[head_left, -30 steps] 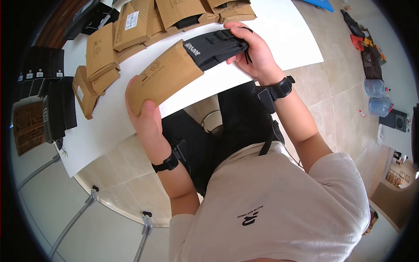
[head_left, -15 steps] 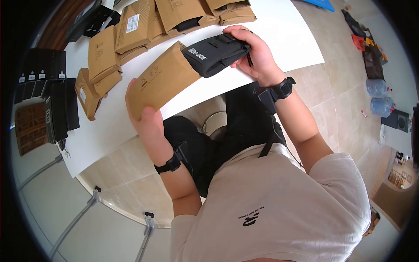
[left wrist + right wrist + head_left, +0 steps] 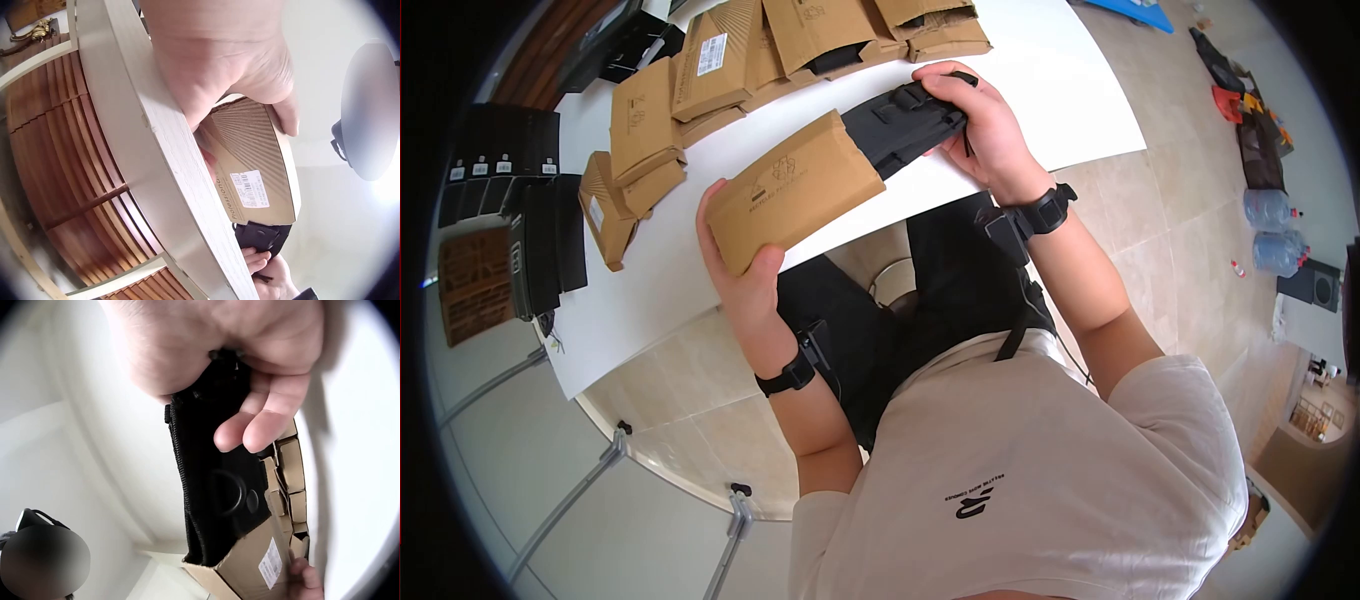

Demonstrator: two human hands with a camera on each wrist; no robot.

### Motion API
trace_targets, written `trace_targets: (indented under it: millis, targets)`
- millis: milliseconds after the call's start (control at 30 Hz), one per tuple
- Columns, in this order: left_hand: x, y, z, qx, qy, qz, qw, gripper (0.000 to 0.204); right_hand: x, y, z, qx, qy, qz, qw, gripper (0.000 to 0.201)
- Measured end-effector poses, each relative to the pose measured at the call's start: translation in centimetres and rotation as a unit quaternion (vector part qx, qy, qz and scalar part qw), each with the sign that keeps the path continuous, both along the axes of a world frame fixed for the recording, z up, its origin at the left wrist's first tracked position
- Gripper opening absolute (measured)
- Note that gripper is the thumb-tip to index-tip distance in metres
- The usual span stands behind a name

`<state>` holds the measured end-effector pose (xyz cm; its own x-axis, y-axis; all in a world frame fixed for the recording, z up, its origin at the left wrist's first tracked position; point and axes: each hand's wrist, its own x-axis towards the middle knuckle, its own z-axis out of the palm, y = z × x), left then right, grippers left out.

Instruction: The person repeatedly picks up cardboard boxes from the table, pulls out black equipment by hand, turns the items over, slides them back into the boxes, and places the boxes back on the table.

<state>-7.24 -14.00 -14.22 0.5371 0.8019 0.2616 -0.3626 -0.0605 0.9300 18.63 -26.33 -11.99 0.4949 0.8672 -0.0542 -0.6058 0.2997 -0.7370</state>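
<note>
A brown cardboard box (image 3: 800, 185), open at one end, is held by my left hand (image 3: 745, 275) at its far end, thumb on one edge and fingers on the other. Out of its open end sticks a black fabric pouch (image 3: 910, 125), partly hidden inside. My right hand (image 3: 998, 130) grips the pouch's outer end. The right wrist view shows a zipped edge and a round snap on the pouch (image 3: 219, 481), with the right fingers (image 3: 265, 425) curled over it. A white barcode label (image 3: 250, 189) marks the box's underside in the left wrist view.
Several similar cardboard boxes (image 3: 645, 120) lie along the back of the white table (image 3: 1050, 90), some with open ends. Black boxes (image 3: 545, 235) stand at the left. Water jugs (image 3: 1280, 250) are on the floor at the right.
The pouch tilted, then levelled out, and has gone deeper into the box; its white lettering is now hidden. The left hand and box moved slightly right, toward the right hand.
</note>
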Motion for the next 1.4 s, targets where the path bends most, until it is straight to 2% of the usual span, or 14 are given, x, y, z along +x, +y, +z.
trace_targets:
  millis: [67, 233, 300, 333, 400, 500, 600, 733, 800, 867, 933, 1100, 1300, 1400]
  targets:
    - [0.1, -0.2, 0.2, -0.051, -0.005, 0.011, 0.999, 0.089, 0.1, -0.2, -0.4, 0.01, -0.016, 0.015, 1.0, 0.017]
    - [-0.2, 0.2, -0.2, -0.054, -0.015, -0.012, 0.998, 0.084, -0.3, -0.3, -1.2, 0.028, -0.038, 0.017, 0.999, 0.019]
    - [-0.3, 0.3, -0.2, -0.046, -0.013, -0.024, 0.999, 0.083, -1.0, 0.0, -1.5, -0.006, -0.152, -0.04, 0.988, 0.018]
    - [-0.4, 0.3, -0.1, -0.059, -0.02, -0.03, 0.998, 0.085, -1.0, -0.1, -1.4, -0.005, -0.152, -0.04, 0.988, 0.018]
    - [-0.3, 0.3, 0.1, -0.072, -0.026, -0.036, 0.996, 0.087, -0.6, -0.4, -0.8, 0.034, -0.046, 0.011, 0.998, 0.019]
    - [-0.1, 0.1, 0.3, -0.082, -0.052, -0.04, 0.994, 0.092, -0.1, -0.6, -0.4, 0.048, -0.021, 0.032, 0.998, 0.022]
    - [-0.1, 0.0, 0.3, -0.026, -0.042, -0.066, 0.997, 0.096, 0.2, -0.9, -0.7, 0.055, 0.003, 0.052, 0.997, 0.03]
    - [0.2, 0.2, 0.8, -0.101, -0.03, -0.023, 0.994, 0.085, 0.0, -1.1, -1.1, 0.103, -0.041, 0.098, 0.989, 0.043]
    - [-0.1, 0.8, 0.5, -0.142, -0.018, -0.008, 0.99, 0.081, -0.4, -1.4, -0.9, 0.046, -0.147, 0.069, 0.986, 0.054]
    - [-0.7, 1.6, -0.7, -0.191, -0.108, -0.091, 0.971, 0.076, -0.4, -1.4, -0.8, 0.052, -0.128, 0.054, 0.989, 0.046]
    - [-0.4, 1.3, -0.3, -0.171, -0.079, -0.084, 0.979, 0.078, 0.1, -1.3, -1.3, 0.062, -0.119, 0.048, 0.99, 0.033]
    - [-0.4, 1.3, -0.1, -0.159, -0.079, -0.098, 0.979, 0.081, 0.8, -1.0, -1.3, 0.074, -0.04, 0.058, 0.995, 0.032]
    - [-0.1, 0.8, 0.3, -0.157, -0.1, -0.095, 0.978, 0.071, 0.4, -0.8, -0.8, 0.048, -0.024, 0.056, 0.997, 0.03]
    - [0.4, 0.0, 1.3, -0.153, -0.014, -0.022, 0.988, 0.066, 0.3, -0.8, -0.8, 0.057, -0.022, 0.054, 0.997, 0.03]
